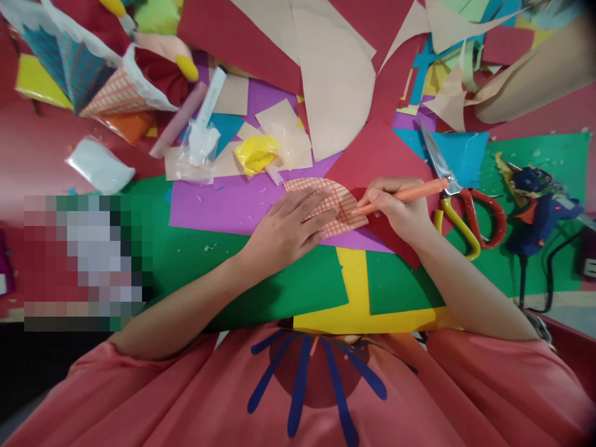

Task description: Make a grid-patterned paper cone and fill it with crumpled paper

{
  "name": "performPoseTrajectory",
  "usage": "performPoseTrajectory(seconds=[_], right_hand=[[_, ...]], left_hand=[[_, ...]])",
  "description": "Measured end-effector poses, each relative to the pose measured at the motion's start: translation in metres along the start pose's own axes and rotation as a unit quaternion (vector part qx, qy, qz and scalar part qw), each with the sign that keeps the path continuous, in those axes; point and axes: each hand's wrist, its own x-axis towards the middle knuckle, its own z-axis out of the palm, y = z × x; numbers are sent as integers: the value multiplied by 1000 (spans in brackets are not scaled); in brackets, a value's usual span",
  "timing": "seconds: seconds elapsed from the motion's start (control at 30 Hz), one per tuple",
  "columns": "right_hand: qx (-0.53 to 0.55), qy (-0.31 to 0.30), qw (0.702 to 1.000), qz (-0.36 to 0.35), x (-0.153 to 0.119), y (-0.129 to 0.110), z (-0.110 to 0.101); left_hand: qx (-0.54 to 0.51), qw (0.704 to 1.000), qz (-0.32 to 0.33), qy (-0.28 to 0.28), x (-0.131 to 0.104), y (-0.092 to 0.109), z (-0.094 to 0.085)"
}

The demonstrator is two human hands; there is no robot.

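Observation:
A cream paper piece (342, 200) with a rounded edge lies on a purple sheet (209, 208) in front of me, covered in a criss-cross of orange lines. My left hand (295, 217) rests flat on its left part, fingers stretched out, hiding some of the grid. My right hand (400, 208) grips an orange marker (419, 190) near its tip. The tip touches or sits just over the paper's right side; which of the two I cannot tell. Just beyond the marker's back end are scissors (449, 180) with one red and one yellow handle loop.
A blue glue gun (535, 226) with a black cord lies at the right. Paper cones (114, 87) with grid patterns stand at the upper left. Nearby are a white packet (100, 164), a yellow packet (257, 154) and a white marker (210, 99). Large paper cuttings (335, 81) cover the back.

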Motion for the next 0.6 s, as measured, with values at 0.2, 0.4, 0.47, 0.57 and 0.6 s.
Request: performPoseTrajectory(seconds=[0.2, 0.4, 0.47, 0.57, 0.6], right_hand=[[-50, 51, 997, -14, 0, 3, 2], [-77, 26, 996, -36, 1, 3, 3], [-87, 21, 995, -39, 1, 3, 3], [-101, 18, 994, -40, 2, 4, 3], [-106, 18, 993, -40, 2, 4, 3]], left_hand=[[20, 999, 37, -2, 1, 6, -6], [28, 998, 51, 7, 2, 7, -6], [27, 999, 44, -5, 1, 7, -6], [30, 998, 45, -6, 1, 6, -6], [32, 998, 48, -3, 1, 6, -6]])
